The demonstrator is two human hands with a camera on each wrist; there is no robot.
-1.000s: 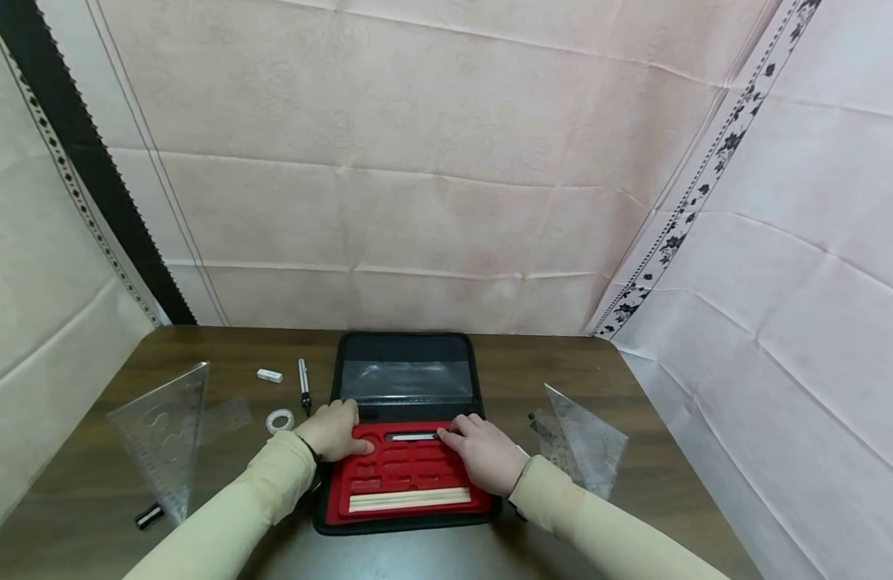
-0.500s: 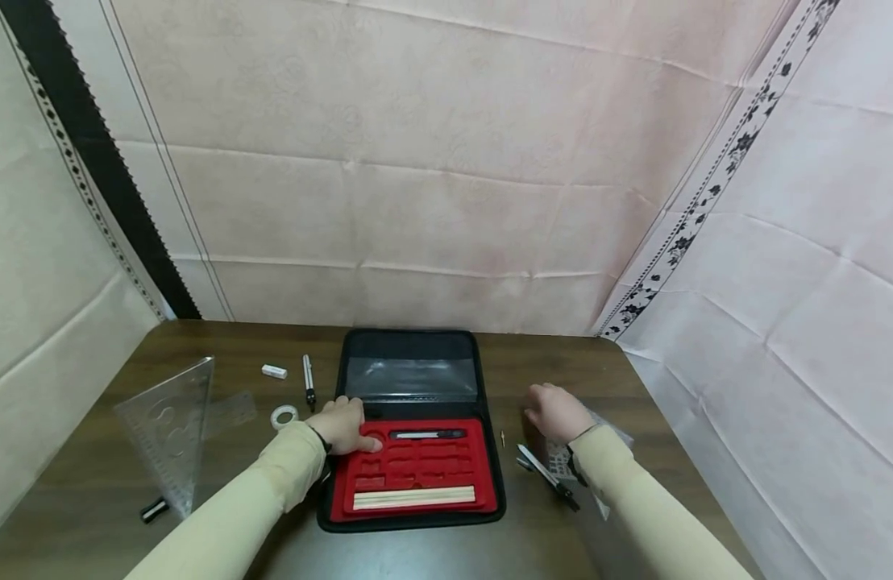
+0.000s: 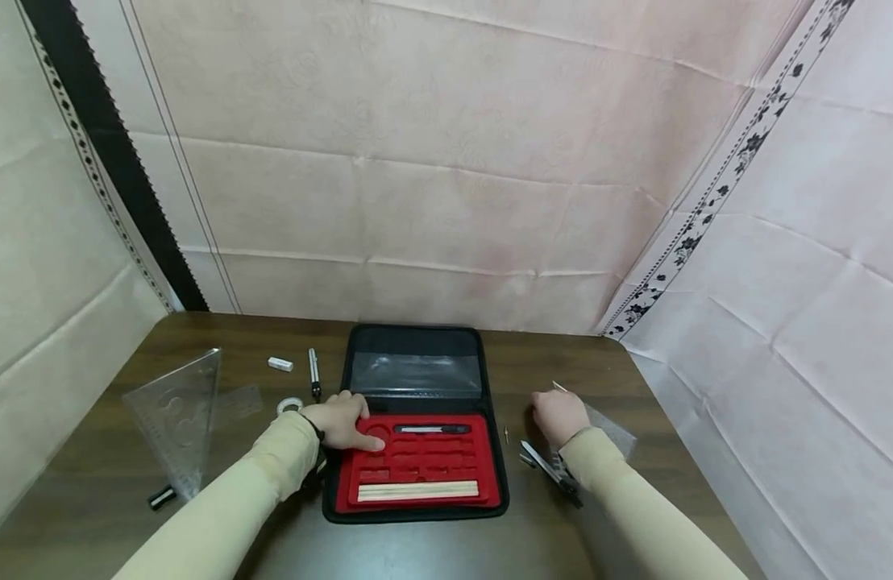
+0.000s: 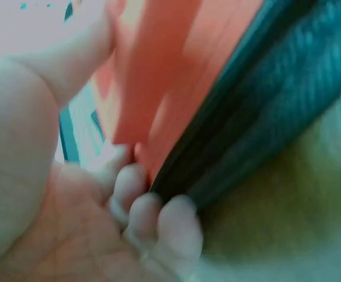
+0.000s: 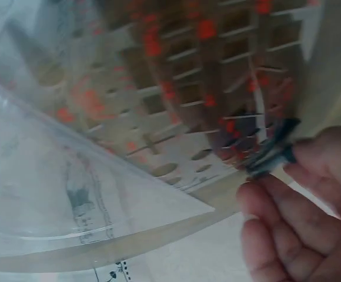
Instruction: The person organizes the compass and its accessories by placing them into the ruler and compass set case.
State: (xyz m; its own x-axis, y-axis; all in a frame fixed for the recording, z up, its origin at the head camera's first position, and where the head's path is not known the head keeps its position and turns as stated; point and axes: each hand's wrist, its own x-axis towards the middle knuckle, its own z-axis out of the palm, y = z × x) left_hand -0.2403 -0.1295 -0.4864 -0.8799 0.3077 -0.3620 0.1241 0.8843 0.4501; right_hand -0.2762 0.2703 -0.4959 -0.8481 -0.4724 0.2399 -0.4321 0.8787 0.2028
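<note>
A black zip case [image 3: 417,518] lies unfolded on the table, with a moulded red tray [image 3: 388,475] in its near half. My left hand [image 3: 338,420] grips the case's left side, thumb over the tray; in the left wrist view the fingers [image 4: 144,220] curl at the black edge. In the tray lie a slim black-and-silver tool [image 3: 432,428] and pale flat strips [image 3: 417,490]. Right of the case, my right hand [image 3: 560,416] pinches a small dark piece [image 5: 273,153] between thumb and fingertips, its kind unclear. Beside it are a clear stencil [image 5: 176,88] and a clear set square [image 5: 88,176].
A metal compass [image 3: 544,466] and a tiny brass-coloured pin [image 3: 506,435] lie between case and right hand. To the left are another set square [image 3: 180,419], a white eraser [image 3: 280,364], a white ring [image 3: 289,405], a slim silver-and-black tool [image 3: 314,376] and a black piece [image 3: 161,497].
My right hand has left the slim tool in the tray, moved right to the stencil and picked up the small dark piece. The left hand keeps its place on the case.
</note>
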